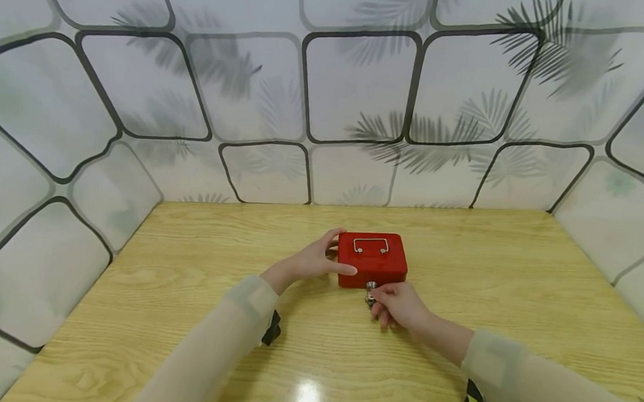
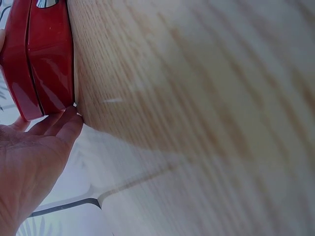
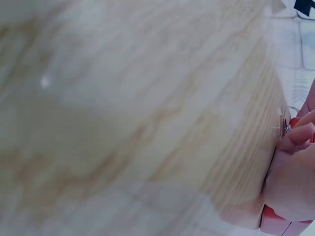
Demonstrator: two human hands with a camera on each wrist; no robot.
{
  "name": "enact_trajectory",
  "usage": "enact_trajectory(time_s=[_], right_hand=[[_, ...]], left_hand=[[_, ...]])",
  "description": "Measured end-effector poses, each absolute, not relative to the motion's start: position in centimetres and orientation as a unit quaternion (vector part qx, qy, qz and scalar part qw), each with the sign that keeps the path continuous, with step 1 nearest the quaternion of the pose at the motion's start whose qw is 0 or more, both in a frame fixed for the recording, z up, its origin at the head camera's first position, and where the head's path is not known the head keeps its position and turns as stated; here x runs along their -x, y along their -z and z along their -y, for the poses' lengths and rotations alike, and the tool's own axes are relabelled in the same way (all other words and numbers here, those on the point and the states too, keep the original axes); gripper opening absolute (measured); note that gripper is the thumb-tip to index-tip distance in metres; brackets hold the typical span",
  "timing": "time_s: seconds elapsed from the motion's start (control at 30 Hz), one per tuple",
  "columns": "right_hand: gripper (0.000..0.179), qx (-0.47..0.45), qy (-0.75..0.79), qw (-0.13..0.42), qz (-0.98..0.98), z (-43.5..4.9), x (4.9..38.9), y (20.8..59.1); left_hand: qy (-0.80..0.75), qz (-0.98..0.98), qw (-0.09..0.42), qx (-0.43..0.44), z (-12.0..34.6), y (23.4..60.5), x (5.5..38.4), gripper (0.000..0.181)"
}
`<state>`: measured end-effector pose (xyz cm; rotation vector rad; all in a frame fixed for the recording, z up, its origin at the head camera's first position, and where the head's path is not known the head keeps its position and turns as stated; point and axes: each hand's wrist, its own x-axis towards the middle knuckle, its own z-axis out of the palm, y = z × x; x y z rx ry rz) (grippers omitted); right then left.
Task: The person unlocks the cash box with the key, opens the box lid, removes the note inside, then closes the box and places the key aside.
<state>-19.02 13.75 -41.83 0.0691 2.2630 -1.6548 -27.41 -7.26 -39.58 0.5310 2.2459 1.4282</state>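
A red cash box (image 1: 372,263), its lid closed, sits on a wood-grain bench (image 1: 183,266) between two working hands. The left grip (image 1: 320,258) clasps the box's side nearest it, thumb laid over the lid's edge and fingers along the wall, presumably to keep the box from sliding. At the box's front, the right grip (image 1: 401,305) pinches a small metal piece (image 1: 370,302), probably a key, just below the silver lock (image 1: 371,285). The lock faces the wearer, likely for easy reach. The wire carry handle (image 1: 371,239) lies beyond both thumbs, clear of the fingers' work.
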Motion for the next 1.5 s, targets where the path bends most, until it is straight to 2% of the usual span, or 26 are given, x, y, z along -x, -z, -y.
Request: enact_trajectory(time_s=[0.2, 0.87, 1.2, 1.37, 1.5], right_hand=[[0.025, -0.024, 0.614, 0.196, -0.765, -13.8, 18.9, 41.3], [0.025, -0.027, 0.632, 0.219, -0.743, -14.4, 19.0, 41.5], [0.03, -0.002, 0.632, 0.196, -0.75, -17.4, 18.0, 40.6], [0.039, 0.022, 0.598, 0.16, -0.785, -19.3, 18.2, 39.7], [0.039, 0.041, 0.566, 0.106, -0.817, -20.7, 18.8, 38.7]], left_hand=[[-0.511, -0.811, 0.212, -0.19, 7.3, 39.4, 27.3, 0.094], [-0.513, -0.809, 0.215, -0.191, 7.4, 39.6, 27.4, 0.094], [-0.508, -0.813, 0.21, -0.194, 7.3, 39.6, 27.3, 0.092], [-0.507, -0.812, 0.212, -0.197, 7.3, 39.6, 27.4, 0.091], [-0.506, -0.812, 0.212, -0.198, 7.4, 39.6, 27.4, 0.09]])
